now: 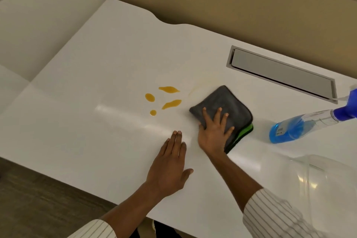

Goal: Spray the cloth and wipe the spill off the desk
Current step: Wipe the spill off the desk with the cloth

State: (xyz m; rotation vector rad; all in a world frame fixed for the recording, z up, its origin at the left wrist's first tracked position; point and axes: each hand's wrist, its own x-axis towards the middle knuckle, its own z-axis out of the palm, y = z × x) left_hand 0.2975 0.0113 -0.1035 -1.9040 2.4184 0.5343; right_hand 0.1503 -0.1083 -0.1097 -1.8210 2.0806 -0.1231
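Head view shows a white smooth bench (96,141) with a spill of four orange drops (163,99) sitting near the middle. Just to the right of the drops lies a folded grey cloth with a green underside (229,106). The right hand (214,131) is pressed flat on the cloth with its fingers spread out, pushing down on it rather than gripping it. The left hand (170,166) lies flat and empty on the bench, near the front edge. A clear spray bottle with blue liquid and a blue top (301,123) stands off to the right, and no hand touches it. I think the wiping is under way. To do it well, slide the cloth left over all four drops, press down evenly, and lean on the left hand to stay steady.
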